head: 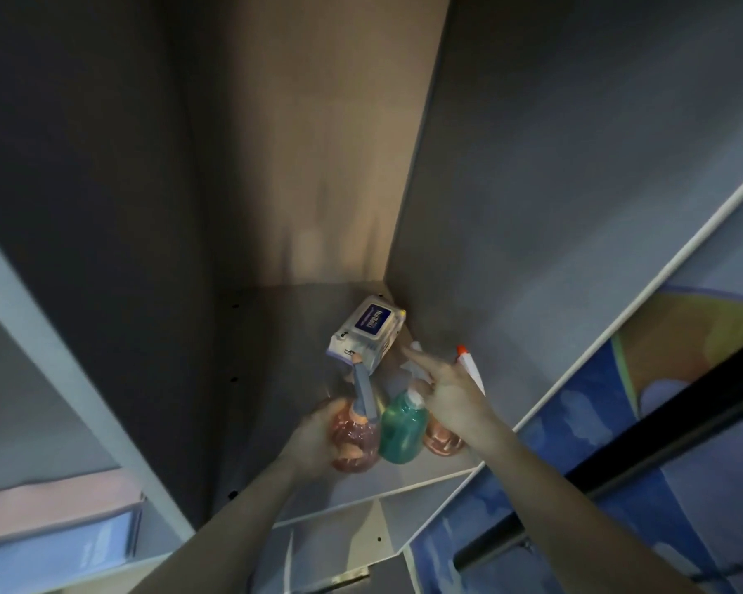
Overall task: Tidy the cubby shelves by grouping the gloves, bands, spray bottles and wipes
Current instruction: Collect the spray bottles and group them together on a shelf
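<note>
you're grouping sprays: your left grip [316, 437] holds the pink bottle [354, 443] beside the green bottle [402, 430], near the shelf's [275, 358] front edge. whether your right grip [447, 396] holds anything, i cannot tell. keep the pink bottle upright.

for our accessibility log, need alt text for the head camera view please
Inside a dim cubby, a person's left hand grips a pink spray bottle beside a green bottle, while the right hand covers the top of a third bottle. A pack of wipes lies in the back right corner.

It is dim inside the cubby [532, 165]. A warm glow lights the back wall [318, 143] at twelve o'clock. Everything looks a bit blurry and bent.
</note>
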Demonstrator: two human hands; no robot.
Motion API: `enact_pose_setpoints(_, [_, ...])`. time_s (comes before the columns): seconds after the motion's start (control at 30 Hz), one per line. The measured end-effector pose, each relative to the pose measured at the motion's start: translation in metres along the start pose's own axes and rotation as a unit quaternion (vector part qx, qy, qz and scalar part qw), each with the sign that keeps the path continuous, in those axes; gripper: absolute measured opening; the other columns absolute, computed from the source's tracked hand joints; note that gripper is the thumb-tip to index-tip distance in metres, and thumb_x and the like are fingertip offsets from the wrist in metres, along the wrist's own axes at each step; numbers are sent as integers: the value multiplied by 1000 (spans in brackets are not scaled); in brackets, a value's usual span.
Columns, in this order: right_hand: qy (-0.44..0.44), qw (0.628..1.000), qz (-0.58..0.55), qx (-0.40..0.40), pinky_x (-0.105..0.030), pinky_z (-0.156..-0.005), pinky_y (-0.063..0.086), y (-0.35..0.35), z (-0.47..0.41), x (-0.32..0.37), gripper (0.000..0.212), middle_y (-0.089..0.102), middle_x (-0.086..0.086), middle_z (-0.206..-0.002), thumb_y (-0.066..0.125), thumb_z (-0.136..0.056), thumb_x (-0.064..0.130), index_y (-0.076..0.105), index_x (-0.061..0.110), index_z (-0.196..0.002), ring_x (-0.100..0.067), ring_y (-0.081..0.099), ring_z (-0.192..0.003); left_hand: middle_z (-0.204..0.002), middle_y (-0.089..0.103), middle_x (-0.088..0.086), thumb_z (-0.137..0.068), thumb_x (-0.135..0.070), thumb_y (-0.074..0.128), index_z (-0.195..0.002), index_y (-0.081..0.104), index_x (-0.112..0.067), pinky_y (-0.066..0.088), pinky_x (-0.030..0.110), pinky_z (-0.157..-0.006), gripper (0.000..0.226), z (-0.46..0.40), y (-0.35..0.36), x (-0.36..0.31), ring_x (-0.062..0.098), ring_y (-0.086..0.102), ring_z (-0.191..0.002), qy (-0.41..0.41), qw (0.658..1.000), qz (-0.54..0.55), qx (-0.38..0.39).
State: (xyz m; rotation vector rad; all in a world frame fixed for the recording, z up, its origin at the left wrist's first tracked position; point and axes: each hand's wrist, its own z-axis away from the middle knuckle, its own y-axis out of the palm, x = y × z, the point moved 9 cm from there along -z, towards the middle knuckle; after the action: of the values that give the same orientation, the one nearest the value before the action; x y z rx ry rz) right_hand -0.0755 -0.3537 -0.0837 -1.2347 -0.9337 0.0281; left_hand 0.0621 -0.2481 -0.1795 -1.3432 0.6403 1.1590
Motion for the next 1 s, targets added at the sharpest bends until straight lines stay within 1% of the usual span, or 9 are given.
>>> enact_pose_setpoints(0.17, [-13, 999, 36, -7, -18, -108, 23, 4, 0, 2, 56, 31, 4, -157, 53, -97, 24, 31, 37, -148, -13, 39, -138, -119, 63, -1, -70, -7, 81, -130, 54, -22, 50, 31, -97, 67, 3, -1, -3, 15, 62, -108, 6, 1000, -19, 4])
enact_pose_setpoints(0.3, [-96, 976, 196, -16, -37, -117, -5, 13, 6, 32, 74, -20, 0, -161, 26, -88, 71, -8, 45, -149, -17, -16, -148, -123, 59, 0, -70, -10, 82, -131, 53, -19, 48, 33, -98, 69, 5, -3, -7, 16, 61, -111, 15, 999, -34, 0])
enact_pose_setpoints(0.4, [-161, 948, 276, 12, -43, -121, -8, 28, 9, 50, 68, -23, -3, -160, 10, -89, 69, -17, 45, -146, -22, -26, -145, -121, 59, -5, -74, -8, 80, -129, 51, -25, 51, 24, -90, 65, 10, 1, -10, 14, 61, -114, 12, 998, 38, 46])
enact_pose_setpoints(0.5, [-164, 935, 315, 16, -44, -120, -11, 34, 7, 48, 61, -18, -8, -161, 16, -97, 61, -2, 42, -152, -27, -23, -146, -118, 62, -11, -80, 1, 72, -132, 46, -26, 53, 14, -79, 63, 13, -13, -12, 3, 63, -110, -2, 983, 163, 84])
enact_pose_setpoints(0.6, [-169, 931, 323, 10, -45, -120, -13, 37, 6, 44, 61, -18, -8, -161, 16, -96, 62, 0, 43, -152, -29, -23, -146, -126, 63, 0, -86, -10, 68, -131, 54, -24, 52, 32, -89, 49, -1, -56, -6, 12, 61, -111, -20, 985, 172, -4])
enact_pose_setpoints(0.7, [-166, 929, 329, 11, -45, -118, -17, 41, 5, 41, 62, -22, -5, -160, 9, -93, 65, -9, 46, -149, -27, -29, -144, -127, 60, 10, -86, -3, 67, -132, 54, -15, 49, 36, -88, 50, -29, -87, -6, 17, 58, -107, -6, 969, 204, -141])
enact_pose_setpoints(0.77, [-165, 933, 320, 6, -44, -116, -21, 42, 5, 39, 61, -24, -2, -159, 10, -94, 66, -11, 48, -148, -25, -33, -142, -134, 54, 13, -84, 0, 68, -137, 49, -8, 42, 33, -99, 57, -56, -88, -8, 19, 52, -117, 10, 974, 158, -162])
enact_pose_setpoints(0.9, [-153, 940, 304, -10, -41, -109, -31, 45, 5, 34, 60, -34, 4, -153, 6, -91, 68, -20, 52, -143, -22, -41, -138, -146, 36, 5, -83, -16, 74, -146, 37, -13, 23, 18, -109, 73, -109, -69, -11, 16, 33, -137, 55, 992, -68, -91])
enact_pose_setpoints(1.0, [-146, 943, 298, -22, -51, -115, -14, 43, 4, 38, 63, -20, 3, -157, 12, -90, 68, 1, 51, -149, -31, -25, -144, -154, 24, 11, -84, -23, 72, -149, 31, -17, 20, 25, -114, 77, -140, -63, -8, 22, 22, -144, 65, 985, -151, -44])
